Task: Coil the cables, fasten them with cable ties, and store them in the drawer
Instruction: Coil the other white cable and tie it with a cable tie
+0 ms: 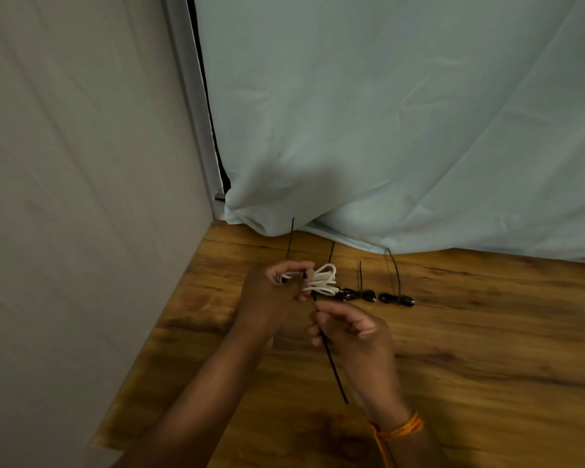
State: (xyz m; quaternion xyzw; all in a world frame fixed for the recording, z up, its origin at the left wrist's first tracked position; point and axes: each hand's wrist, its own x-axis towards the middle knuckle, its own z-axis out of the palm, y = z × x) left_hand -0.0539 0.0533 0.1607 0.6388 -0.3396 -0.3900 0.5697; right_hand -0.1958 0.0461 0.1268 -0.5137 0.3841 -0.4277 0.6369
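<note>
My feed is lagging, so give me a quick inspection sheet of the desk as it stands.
Surface: wooden desk, mostly bare.
Job's things: white cable coiled; black tie runs down from it.
Clutter: nothing seen.
Grippers: left hand holds the coil; right hand pinches the tie.
Cables: two black bundles on the desk, tie tails sticking up.
Surroundings: blue cloth behind, grey wall on the left; no drawer visible.

White cable (323, 282); black tie (331, 363); orange wristband (402, 428) (wood-grain brown table (487, 332)).
</note>
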